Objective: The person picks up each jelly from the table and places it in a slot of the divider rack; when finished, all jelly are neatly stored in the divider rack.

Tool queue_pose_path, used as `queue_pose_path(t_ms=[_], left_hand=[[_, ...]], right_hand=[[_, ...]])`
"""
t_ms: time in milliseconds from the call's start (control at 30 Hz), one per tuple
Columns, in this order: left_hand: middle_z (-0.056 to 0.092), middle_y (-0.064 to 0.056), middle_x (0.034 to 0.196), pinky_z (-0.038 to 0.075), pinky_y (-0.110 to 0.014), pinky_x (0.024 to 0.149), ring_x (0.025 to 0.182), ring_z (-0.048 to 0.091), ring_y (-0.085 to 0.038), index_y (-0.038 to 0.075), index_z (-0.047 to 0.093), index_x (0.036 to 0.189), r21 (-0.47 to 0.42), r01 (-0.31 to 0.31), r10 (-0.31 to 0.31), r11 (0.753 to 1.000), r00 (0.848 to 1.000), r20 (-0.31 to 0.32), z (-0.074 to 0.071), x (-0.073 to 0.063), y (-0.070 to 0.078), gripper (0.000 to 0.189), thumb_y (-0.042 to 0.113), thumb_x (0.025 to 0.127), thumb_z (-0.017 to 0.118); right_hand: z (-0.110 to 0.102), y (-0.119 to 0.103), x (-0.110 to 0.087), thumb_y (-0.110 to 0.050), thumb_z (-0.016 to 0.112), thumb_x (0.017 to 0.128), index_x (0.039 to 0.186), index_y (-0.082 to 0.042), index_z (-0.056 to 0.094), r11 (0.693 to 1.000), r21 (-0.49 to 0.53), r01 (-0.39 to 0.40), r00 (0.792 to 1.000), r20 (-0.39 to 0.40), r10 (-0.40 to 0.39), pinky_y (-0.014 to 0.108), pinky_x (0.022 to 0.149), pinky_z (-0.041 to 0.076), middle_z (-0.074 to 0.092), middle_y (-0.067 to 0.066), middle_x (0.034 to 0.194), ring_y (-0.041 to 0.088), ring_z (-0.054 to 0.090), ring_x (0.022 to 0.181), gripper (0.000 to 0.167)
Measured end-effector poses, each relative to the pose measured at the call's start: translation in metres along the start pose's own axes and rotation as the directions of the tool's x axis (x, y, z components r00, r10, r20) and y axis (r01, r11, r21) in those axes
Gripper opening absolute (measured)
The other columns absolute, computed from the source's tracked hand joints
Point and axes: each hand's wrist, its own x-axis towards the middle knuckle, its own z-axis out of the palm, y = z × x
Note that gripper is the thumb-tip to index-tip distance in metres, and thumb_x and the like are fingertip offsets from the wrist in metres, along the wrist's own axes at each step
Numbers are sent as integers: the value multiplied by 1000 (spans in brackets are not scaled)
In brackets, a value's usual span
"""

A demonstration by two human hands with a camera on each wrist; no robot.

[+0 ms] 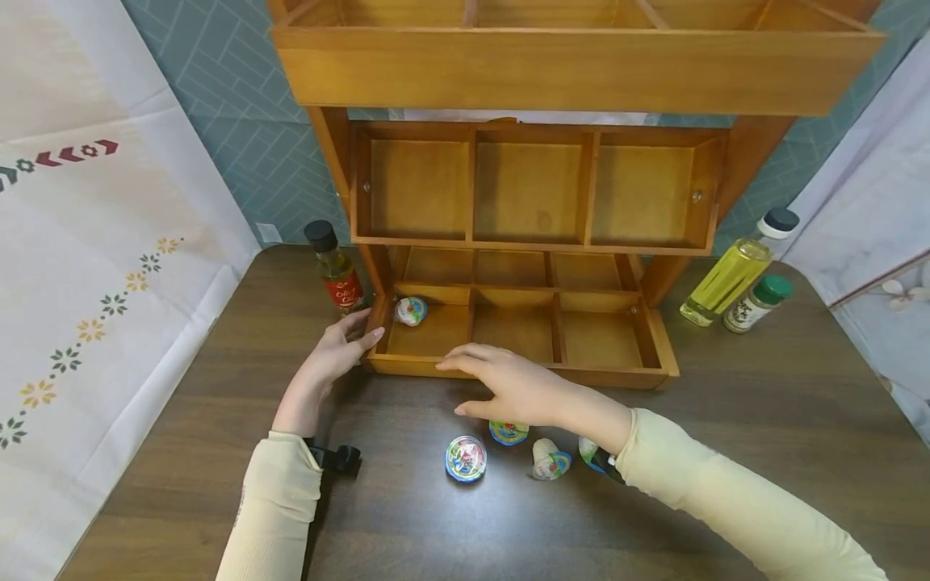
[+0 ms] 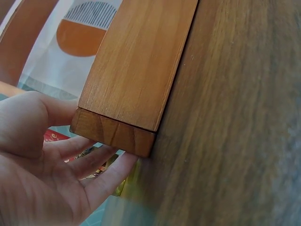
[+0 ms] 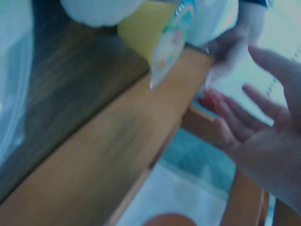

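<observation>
My left hand (image 1: 336, 353) holds the left front corner of the wooden rack (image 1: 523, 378), its thumb over the side wall's rim and its fingers along the outside. In the left wrist view, the end of the front board (image 2: 124, 70) sits beside those spread fingers. Held out over the bottom tray's front edge, my right hand (image 1: 501, 386) has extended fingers and nothing in it. One small jelly cup (image 1: 411, 311) lies in the bottom left compartment. Below the right hand, several more are on the table, among them a lid-up jelly cup (image 1: 466, 459) and a tipped jelly cup (image 1: 550, 460).
Left of the rack stands an olive oil bottle (image 1: 338, 270), close to my left hand. On the right are a yellow oil bottle (image 1: 730, 278) and a green-capped jar (image 1: 758, 304). The rack's upper tier (image 1: 567, 71) overhangs the lower trays.
</observation>
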Motion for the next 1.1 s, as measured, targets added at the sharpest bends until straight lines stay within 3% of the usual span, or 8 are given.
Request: queue_pose_path(t_ms=[233, 467, 733, 933, 1100], left_hand=[[21, -15, 153, 34, -54, 102, 136, 26, -36, 11, 21, 150, -23, -11, 11, 1000, 1000, 5, -3, -4, -2, 65, 33, 96, 51], [24, -15, 152, 35, -52, 102, 136, 27, -35, 11, 22, 149, -26, -21, 21, 999, 1000, -4, -2, -5, -4, 64, 33, 96, 52], [25, -15, 151, 33, -51, 103, 135, 28, -35, 11, 23, 149, -30, -25, 24, 999, 1000, -5, 0, -3, -5, 64, 33, 96, 52], [27, -15, 151, 37, -49, 100, 133, 32, -34, 11, 24, 149, -20, -28, 28, 999, 1000, -10, 0, -1, -3, 64, 33, 96, 52], [28, -16, 150, 39, -47, 98, 132, 34, -34, 10, 25, 148, -24, -28, 28, 999, 1000, -13, 1, 0, -3, 63, 31, 96, 52]], right_hand=[[-1, -1, -19, -31, 68, 86, 136, -19, 48, 999, 39, 28, 995, 97, -32, 34, 102, 39, 48, -3, 136, 14, 44, 126, 55], [13, -7, -30, -21, 70, 85, 136, -17, 48, 997, 78, 2, 975, 220, -19, 37, 103, 37, 46, 3, 139, 19, 42, 128, 56], [33, -6, -29, -27, 75, 78, 134, -15, 51, 993, 99, 65, 972, 221, -86, 36, 104, 36, 49, -2, 137, 14, 45, 125, 62], [41, -7, -27, -27, 76, 78, 133, -15, 53, 991, 122, 64, 969, 231, -91, 27, 102, 38, 51, -6, 134, 8, 47, 122, 61], [46, -9, -24, -26, 75, 79, 130, -15, 55, 994, 52, 92, 970, 221, -102, 26, 100, 39, 53, -5, 132, 9, 49, 120, 56]])
